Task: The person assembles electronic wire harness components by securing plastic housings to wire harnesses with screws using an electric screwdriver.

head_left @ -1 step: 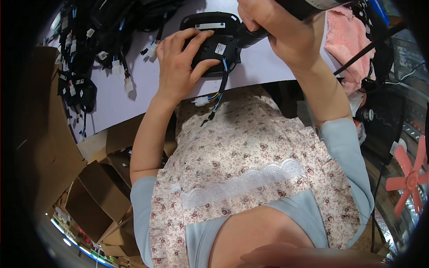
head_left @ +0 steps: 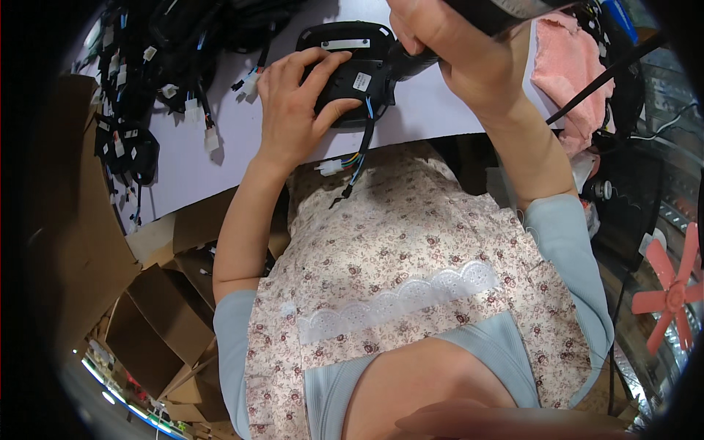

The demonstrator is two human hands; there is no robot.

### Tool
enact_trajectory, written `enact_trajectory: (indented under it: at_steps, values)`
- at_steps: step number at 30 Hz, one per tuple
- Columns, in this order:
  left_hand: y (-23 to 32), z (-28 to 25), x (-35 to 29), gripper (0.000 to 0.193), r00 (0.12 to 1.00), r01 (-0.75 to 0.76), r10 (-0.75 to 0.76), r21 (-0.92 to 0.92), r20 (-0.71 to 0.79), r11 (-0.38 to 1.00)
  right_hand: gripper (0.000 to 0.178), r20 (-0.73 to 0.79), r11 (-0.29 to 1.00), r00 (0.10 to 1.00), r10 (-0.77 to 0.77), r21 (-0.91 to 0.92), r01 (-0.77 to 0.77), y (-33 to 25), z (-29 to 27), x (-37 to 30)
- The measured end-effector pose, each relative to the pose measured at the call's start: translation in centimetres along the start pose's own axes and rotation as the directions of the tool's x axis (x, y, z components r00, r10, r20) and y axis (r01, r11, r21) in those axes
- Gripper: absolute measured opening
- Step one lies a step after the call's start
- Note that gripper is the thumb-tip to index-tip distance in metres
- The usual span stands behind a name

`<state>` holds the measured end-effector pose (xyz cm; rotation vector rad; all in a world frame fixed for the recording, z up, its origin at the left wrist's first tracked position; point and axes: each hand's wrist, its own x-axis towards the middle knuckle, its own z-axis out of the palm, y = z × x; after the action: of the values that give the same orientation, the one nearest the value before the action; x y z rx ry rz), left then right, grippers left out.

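A black plastic housing [head_left: 367, 62] lies on the table, with a metal strip along its upper part and a small white label. My left hand [head_left: 297, 95] holds it down, fingers across its left side and the thumb near its lower edge. A wire bundle with a white connector [head_left: 330, 167] hangs from the housing over the table edge. In my right hand [head_left: 469, 55] is a black handheld power tool [head_left: 499, 11], fingers wrapped round it. Its dark nose points at the housing's right side; the exact contact cannot be made out.
Black parts with wires and white connectors [head_left: 192, 110] crowd the table [head_left: 227, 172] on the left. A pink cloth [head_left: 568, 81] lies at the right, beside a black cable [head_left: 609, 77]. Cardboard boxes [head_left: 158, 315] stand below left; a pink fan [head_left: 671, 297] is at far right.
My right hand and the power tool have shifted very slightly left and up. My left hand and the housing stay in place.
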<state>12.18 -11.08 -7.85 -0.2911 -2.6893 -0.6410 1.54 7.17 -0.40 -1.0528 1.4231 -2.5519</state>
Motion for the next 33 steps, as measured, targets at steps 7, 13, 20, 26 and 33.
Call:
enact_trajectory:
  at_steps: [7,13,20,26,33]
  values:
    - [-0.1,0.4,-0.4,0.057,1.000,-0.002,0.000,-0.066,-0.021,0.998,0.020,0.301,0.947,0.954,-0.014,-0.302,0.109,-2.5,-0.1,-0.1]
    - [3.7,0.5,-0.4,0.058,0.990,0.129,-0.131,-0.026,-0.059,0.991,0.014,-0.197,0.991,0.972,-0.132,0.002,0.135,-5.1,-6.3,4.7]
    - [6.1,2.3,1.6,0.066,0.985,0.133,-0.153,-0.216,-0.082,0.967,0.007,-0.354,0.853,0.784,-0.509,-0.328,0.406,-3.2,-10.5,11.6]
    - [4.3,1.9,0.5,0.064,0.973,0.181,-0.214,-0.286,-0.091,0.941,0.018,0.490,0.461,0.851,-0.188,-0.721,0.517,-2.0,-12.4,14.0]
    - [5.7,5.0,0.8,0.059,0.950,0.197,-0.261,-0.323,-0.169,0.926,0.009,0.159,0.421,0.847,-0.507,-0.812,0.405,-2.4,-15.8,14.9]
